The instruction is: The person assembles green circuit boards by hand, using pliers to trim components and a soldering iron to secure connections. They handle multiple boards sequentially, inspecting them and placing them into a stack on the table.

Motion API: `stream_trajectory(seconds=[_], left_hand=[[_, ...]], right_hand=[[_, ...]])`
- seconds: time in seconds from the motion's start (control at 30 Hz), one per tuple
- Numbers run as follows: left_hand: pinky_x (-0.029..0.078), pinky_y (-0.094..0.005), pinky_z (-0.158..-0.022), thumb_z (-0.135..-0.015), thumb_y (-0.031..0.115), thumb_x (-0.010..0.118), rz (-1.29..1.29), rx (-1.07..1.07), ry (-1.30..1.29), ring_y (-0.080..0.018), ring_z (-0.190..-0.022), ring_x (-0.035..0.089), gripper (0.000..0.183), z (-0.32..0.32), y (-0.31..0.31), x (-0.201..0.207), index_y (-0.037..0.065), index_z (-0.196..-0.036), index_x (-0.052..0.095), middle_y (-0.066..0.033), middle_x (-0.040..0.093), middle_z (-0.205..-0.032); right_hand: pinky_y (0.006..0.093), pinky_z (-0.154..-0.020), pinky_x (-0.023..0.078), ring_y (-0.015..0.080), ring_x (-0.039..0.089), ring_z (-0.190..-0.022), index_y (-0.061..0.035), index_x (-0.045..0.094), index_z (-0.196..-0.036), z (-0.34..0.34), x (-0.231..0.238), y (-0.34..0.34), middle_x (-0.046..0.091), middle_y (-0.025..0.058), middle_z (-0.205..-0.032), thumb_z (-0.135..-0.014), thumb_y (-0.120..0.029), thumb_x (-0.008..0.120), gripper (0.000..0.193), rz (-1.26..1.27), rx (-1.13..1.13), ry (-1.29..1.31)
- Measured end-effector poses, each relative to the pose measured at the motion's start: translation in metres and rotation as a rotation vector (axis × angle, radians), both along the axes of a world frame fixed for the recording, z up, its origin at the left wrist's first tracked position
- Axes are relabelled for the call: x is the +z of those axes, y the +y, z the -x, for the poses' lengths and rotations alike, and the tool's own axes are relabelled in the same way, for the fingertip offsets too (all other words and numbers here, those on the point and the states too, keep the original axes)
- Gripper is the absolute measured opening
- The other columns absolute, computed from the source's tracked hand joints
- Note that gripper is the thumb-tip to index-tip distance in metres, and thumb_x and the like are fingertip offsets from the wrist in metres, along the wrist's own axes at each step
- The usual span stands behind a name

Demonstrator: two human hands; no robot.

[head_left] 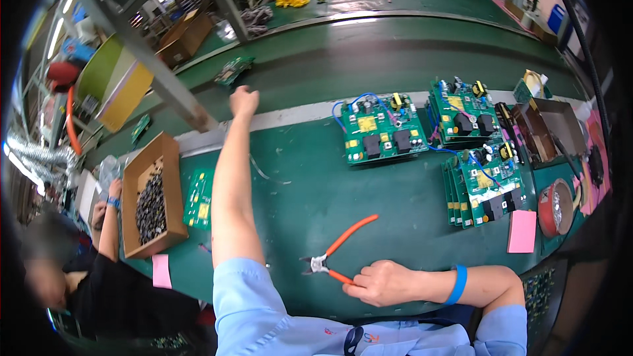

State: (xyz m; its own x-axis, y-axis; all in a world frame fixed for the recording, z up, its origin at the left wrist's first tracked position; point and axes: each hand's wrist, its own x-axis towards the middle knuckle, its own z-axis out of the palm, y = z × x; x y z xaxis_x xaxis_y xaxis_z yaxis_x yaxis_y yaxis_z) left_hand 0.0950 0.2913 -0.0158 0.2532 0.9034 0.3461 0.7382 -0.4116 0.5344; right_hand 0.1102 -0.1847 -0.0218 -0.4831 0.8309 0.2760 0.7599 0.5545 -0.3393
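Note:
My left hand (244,101) reaches far over the bench to the belt, fingers curled at the near edge of a green circuit board (236,68); the fingertips are partly hidden. Close to my body, my right hand (382,283) is closed around one orange handle of a pair of side cutters (319,264). The cutters' handles are spread, and their jaws point left. To the right of centre, a populated circuit board (382,128) with a blue wire lies on the green bench (297,184). Stacked boards (461,115) and a leaning row of boards (484,181) are farther right.
A cardboard box (173,188) of small dark parts stands left, beside another board (200,199). A co-worker's arm (111,224) is beyond it. A metal post (158,72) rises at the far left. A red round container (555,207) and an open box (550,132) sit right.

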Motion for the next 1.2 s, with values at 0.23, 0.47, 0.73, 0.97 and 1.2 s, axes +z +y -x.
stream_trajectory(seconds=[0.23, 0.47, 0.73, 0.97, 1.2], left_hand=[[0.042, -0.0392, -0.078, -0.069, 0.030, 0.055, 0.114, 0.016, -0.022, -0.0309, -0.088, 0.054, 0.035, 0.014, 0.096, -0.037, 0.007, -0.095, 0.058, -0.0172, 0.057, -0.097], [0.043, -0.0389, -0.073, -0.073, 0.030, 0.054, -0.061, -0.594, -0.239, -0.0291, -0.083, 0.055, 0.035, -0.059, -0.013, -0.040, 0.002, -0.095, 0.058, -0.0171, 0.058, -0.093], [0.044, -0.0383, -0.072, -0.075, 0.028, 0.053, 0.369, -1.398, -0.102, -0.0285, -0.081, 0.055, 0.035, -0.007, -0.283, -0.047, 0.001, -0.097, 0.056, -0.0173, 0.058, -0.092], [0.044, -0.0378, -0.071, -0.077, 0.025, 0.052, 0.603, -1.567, 0.100, -0.0281, -0.080, 0.054, 0.034, 0.039, -0.361, -0.052, 0.000, -0.100, 0.055, -0.0174, 0.058, -0.092], [0.045, -0.0372, -0.070, -0.078, 0.023, 0.050, 0.462, -1.401, 0.026, -0.0276, -0.078, 0.054, 0.034, 0.024, -0.324, -0.028, -0.001, -0.102, 0.053, -0.0175, 0.058, -0.091]], right_hand=[[0.0350, -0.070, 0.038, 0.0277, 0.047, -0.093, -0.0037, 0.050, -0.094, -0.003, -0.007, 0.012, 0.046, 0.0173, -0.102, -0.058, -0.017, 0.063, 0.040, -0.203, -0.029, 0.344], [0.0423, -0.071, 0.039, 0.0326, 0.048, -0.092, -0.0067, 0.051, -0.097, -0.001, -0.015, 0.003, 0.049, 0.0139, -0.102, -0.081, -0.029, 0.043, 0.029, -0.274, 0.037, 0.179], [0.0413, -0.073, 0.039, 0.0317, 0.048, -0.093, -0.0055, 0.052, -0.095, 0.010, -0.002, 0.005, 0.049, 0.0153, -0.103, -0.082, -0.025, 0.042, 0.026, -0.406, -0.018, 0.234], [0.0414, -0.073, 0.039, 0.0316, 0.048, -0.092, -0.0056, 0.052, -0.094, 0.011, -0.006, 0.014, 0.048, 0.0151, -0.101, -0.077, -0.024, 0.047, 0.026, -0.414, 0.025, 0.187], [0.0415, -0.074, 0.038, 0.0314, 0.047, -0.092, -0.0056, 0.051, -0.092, 0.012, -0.002, 0.011, 0.048, 0.0149, -0.097, -0.072, -0.023, 0.053, 0.027, -0.431, -0.005, 0.120]])
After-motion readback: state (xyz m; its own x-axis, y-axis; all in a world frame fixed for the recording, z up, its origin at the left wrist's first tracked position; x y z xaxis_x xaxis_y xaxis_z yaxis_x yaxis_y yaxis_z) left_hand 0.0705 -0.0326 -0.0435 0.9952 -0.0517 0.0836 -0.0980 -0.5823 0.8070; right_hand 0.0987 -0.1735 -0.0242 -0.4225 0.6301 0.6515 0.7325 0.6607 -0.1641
